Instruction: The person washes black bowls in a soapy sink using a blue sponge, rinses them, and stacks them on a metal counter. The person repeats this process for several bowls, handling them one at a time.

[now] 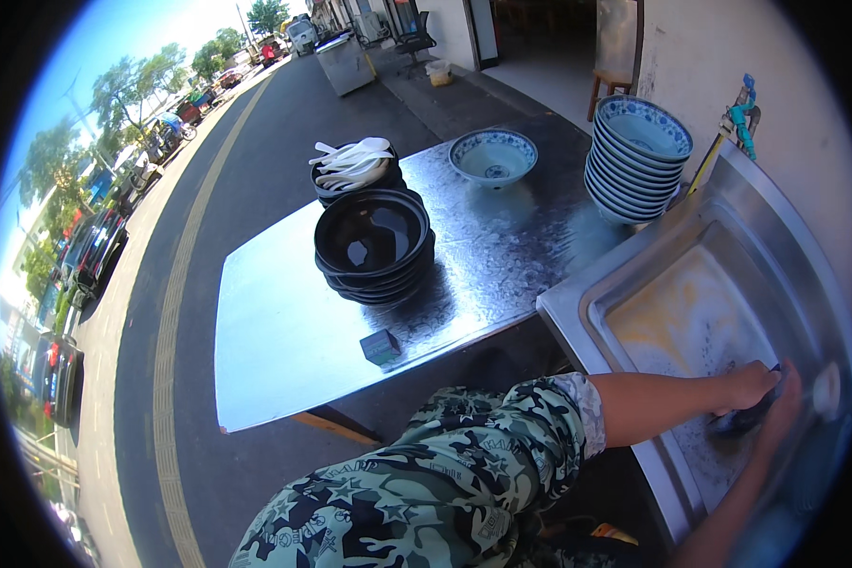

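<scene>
My left hand [749, 387], reaching out of a camouflage-print sleeve [539, 412], is closed around a dark object [742, 420] low in the stainless-steel sink [596, 351]. This object may be a cloth or a dark bowl; shadow and my hands hide most of it. Close against it on the right is my right hand [788, 397], blurred, its grip unclear. Yellowish and dark residue [657, 312] streaks the basin floor. By the sink's right wall is a pale, blurred round thing [826, 389].
A metal-topped table [277, 319] adjoins the sink. It bears stacked black bowls [373, 234], white spoons [355, 163] in another black bowl, a blue-and-white bowl [493, 157], a tall stack of similar bowls [635, 167] and a small green box [380, 347]. A tap [742, 117] stands by the wall.
</scene>
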A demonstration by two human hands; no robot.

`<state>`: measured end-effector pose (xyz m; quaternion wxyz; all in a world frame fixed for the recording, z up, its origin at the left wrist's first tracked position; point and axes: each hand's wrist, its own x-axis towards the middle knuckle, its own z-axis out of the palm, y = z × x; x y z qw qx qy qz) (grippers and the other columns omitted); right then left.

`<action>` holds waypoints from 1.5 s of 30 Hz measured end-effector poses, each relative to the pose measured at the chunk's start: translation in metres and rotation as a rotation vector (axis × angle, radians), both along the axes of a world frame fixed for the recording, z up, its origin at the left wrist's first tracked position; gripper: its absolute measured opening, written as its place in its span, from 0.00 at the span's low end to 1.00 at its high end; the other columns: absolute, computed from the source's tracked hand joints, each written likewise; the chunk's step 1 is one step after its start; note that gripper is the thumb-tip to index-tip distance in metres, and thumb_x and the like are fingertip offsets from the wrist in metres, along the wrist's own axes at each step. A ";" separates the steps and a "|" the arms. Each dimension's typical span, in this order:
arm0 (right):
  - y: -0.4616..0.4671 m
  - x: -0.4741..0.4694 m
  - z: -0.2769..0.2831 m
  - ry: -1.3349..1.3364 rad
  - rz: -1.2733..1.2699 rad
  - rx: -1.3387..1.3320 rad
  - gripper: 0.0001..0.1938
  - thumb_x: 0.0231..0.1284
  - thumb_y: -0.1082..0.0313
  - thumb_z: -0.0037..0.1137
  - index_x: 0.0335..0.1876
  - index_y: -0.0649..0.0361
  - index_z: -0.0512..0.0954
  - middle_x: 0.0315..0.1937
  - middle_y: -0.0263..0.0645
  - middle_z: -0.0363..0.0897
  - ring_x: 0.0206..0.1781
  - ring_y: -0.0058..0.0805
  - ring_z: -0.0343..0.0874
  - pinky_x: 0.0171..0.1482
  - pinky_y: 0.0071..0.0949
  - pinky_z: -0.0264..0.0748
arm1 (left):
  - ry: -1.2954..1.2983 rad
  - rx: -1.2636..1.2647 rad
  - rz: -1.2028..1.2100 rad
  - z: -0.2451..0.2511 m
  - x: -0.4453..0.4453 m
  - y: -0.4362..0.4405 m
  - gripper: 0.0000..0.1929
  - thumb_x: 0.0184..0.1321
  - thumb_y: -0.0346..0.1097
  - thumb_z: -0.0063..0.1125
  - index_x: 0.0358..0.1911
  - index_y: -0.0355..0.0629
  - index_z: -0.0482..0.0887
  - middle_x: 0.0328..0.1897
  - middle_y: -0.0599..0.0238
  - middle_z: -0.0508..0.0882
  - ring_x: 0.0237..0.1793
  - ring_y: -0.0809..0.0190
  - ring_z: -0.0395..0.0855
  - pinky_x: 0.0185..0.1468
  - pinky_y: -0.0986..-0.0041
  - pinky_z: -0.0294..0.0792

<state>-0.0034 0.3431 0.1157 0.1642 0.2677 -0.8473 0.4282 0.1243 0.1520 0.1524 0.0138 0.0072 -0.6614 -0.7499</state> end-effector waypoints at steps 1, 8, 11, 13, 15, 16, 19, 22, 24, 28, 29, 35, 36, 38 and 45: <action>-0.002 0.002 -0.002 -0.133 0.078 -0.112 0.24 0.88 0.55 0.41 0.71 0.62 0.80 0.69 0.44 0.82 0.68 0.38 0.81 0.71 0.36 0.73 | 0.035 -0.074 -0.020 -0.004 0.002 -0.002 0.29 0.85 0.52 0.40 0.54 0.26 0.84 0.55 0.41 0.87 0.54 0.43 0.85 0.59 0.52 0.73; 0.015 0.011 -0.025 -0.259 -0.076 -0.316 0.24 0.87 0.61 0.38 0.76 0.65 0.76 0.72 0.45 0.79 0.76 0.34 0.75 0.78 0.35 0.67 | -0.129 0.772 0.078 0.019 -0.009 -0.038 0.29 0.83 0.60 0.43 0.58 0.37 0.82 0.53 0.57 0.85 0.52 0.55 0.83 0.61 0.56 0.75; -0.044 0.072 0.029 -0.095 -0.006 -0.019 0.24 0.85 0.66 0.38 0.77 0.64 0.75 0.76 0.47 0.77 0.78 0.36 0.74 0.79 0.36 0.66 | -0.119 0.866 0.182 0.008 -0.017 -0.055 0.29 0.83 0.61 0.43 0.58 0.38 0.82 0.52 0.58 0.85 0.52 0.56 0.83 0.61 0.56 0.76; -0.088 0.121 0.055 -0.084 0.024 -0.034 0.24 0.83 0.69 0.40 0.78 0.62 0.75 0.76 0.48 0.77 0.78 0.39 0.75 0.78 0.35 0.66 | -0.066 0.762 0.160 -0.001 -0.020 -0.047 0.29 0.84 0.60 0.43 0.55 0.37 0.83 0.49 0.58 0.86 0.51 0.57 0.84 0.59 0.57 0.76; -0.105 0.110 0.044 0.265 0.046 0.019 0.23 0.82 0.71 0.42 0.75 0.61 0.78 0.73 0.48 0.80 0.77 0.39 0.76 0.76 0.32 0.66 | -0.094 0.640 0.066 -0.005 -0.012 -0.046 0.27 0.84 0.57 0.43 0.53 0.36 0.84 0.46 0.57 0.86 0.50 0.58 0.85 0.57 0.59 0.76; -0.099 0.105 0.048 0.138 0.028 -0.035 0.23 0.82 0.70 0.42 0.75 0.61 0.77 0.73 0.48 0.80 0.77 0.39 0.76 0.76 0.32 0.67 | -0.140 0.608 0.025 0.005 -0.003 -0.041 0.26 0.84 0.55 0.44 0.52 0.36 0.84 0.45 0.58 0.86 0.48 0.58 0.85 0.56 0.60 0.76; -0.066 0.067 0.049 -0.127 -0.025 -0.314 0.22 0.84 0.67 0.42 0.75 0.61 0.76 0.72 0.48 0.80 0.74 0.39 0.78 0.75 0.33 0.69 | -0.119 0.335 -0.007 0.013 -0.002 -0.028 0.25 0.83 0.54 0.47 0.52 0.35 0.86 0.45 0.59 0.88 0.43 0.62 0.86 0.50 0.63 0.77; -0.045 0.063 0.034 -0.145 -0.162 -0.215 0.20 0.86 0.65 0.43 0.75 0.60 0.76 0.72 0.44 0.80 0.74 0.36 0.77 0.76 0.31 0.67 | -0.114 0.552 0.029 0.025 0.003 -0.030 0.25 0.81 0.54 0.52 0.56 0.36 0.86 0.50 0.59 0.90 0.49 0.60 0.90 0.54 0.61 0.81; -0.063 0.084 0.043 -0.171 -0.108 -0.184 0.20 0.85 0.65 0.46 0.74 0.61 0.76 0.73 0.47 0.79 0.75 0.40 0.77 0.76 0.32 0.68 | -0.169 0.613 0.109 0.039 0.009 -0.044 0.23 0.82 0.53 0.51 0.58 0.38 0.84 0.53 0.58 0.90 0.50 0.56 0.91 0.56 0.58 0.82; -0.090 0.111 0.051 0.102 0.139 -0.164 0.18 0.82 0.67 0.49 0.70 0.64 0.79 0.75 0.49 0.78 0.78 0.44 0.75 0.78 0.33 0.67 | -0.187 0.683 0.136 0.022 0.004 -0.050 0.21 0.83 0.52 0.49 0.59 0.40 0.84 0.54 0.59 0.89 0.52 0.56 0.89 0.57 0.57 0.82; -0.091 0.105 0.047 0.258 0.136 -0.095 0.19 0.82 0.66 0.48 0.70 0.63 0.79 0.73 0.50 0.79 0.76 0.45 0.77 0.77 0.33 0.68 | -0.187 0.613 0.114 0.017 0.003 -0.044 0.22 0.82 0.53 0.50 0.59 0.40 0.84 0.54 0.59 0.88 0.52 0.56 0.89 0.57 0.57 0.81; -0.042 0.066 0.034 -0.239 -0.148 -0.238 0.20 0.83 0.63 0.49 0.71 0.63 0.78 0.67 0.54 0.83 0.72 0.49 0.81 0.73 0.35 0.72 | -0.257 0.481 0.161 0.050 0.022 -0.022 0.26 0.79 0.56 0.54 0.61 0.37 0.82 0.58 0.56 0.87 0.55 0.54 0.88 0.58 0.53 0.81; -0.051 0.073 0.037 -0.243 -0.128 -0.214 0.20 0.83 0.64 0.50 0.71 0.63 0.79 0.68 0.54 0.83 0.73 0.49 0.80 0.74 0.35 0.71 | -0.227 0.526 0.198 0.045 0.018 -0.036 0.27 0.79 0.57 0.54 0.62 0.38 0.82 0.58 0.56 0.87 0.56 0.53 0.88 0.59 0.50 0.81; -0.064 0.081 0.035 -0.025 -0.020 -0.187 0.19 0.82 0.66 0.52 0.70 0.64 0.79 0.70 0.53 0.82 0.75 0.49 0.78 0.76 0.35 0.70 | -0.232 0.667 0.158 0.031 0.005 -0.053 0.26 0.80 0.57 0.52 0.63 0.39 0.81 0.58 0.57 0.88 0.56 0.52 0.89 0.59 0.50 0.82; -0.085 0.107 0.055 0.256 0.150 -0.112 0.17 0.79 0.71 0.53 0.67 0.65 0.81 0.68 0.51 0.83 0.74 0.50 0.79 0.76 0.38 0.71 | -0.177 0.428 0.040 0.018 0.009 -0.031 0.23 0.82 0.51 0.48 0.58 0.38 0.84 0.50 0.60 0.88 0.48 0.60 0.87 0.55 0.61 0.79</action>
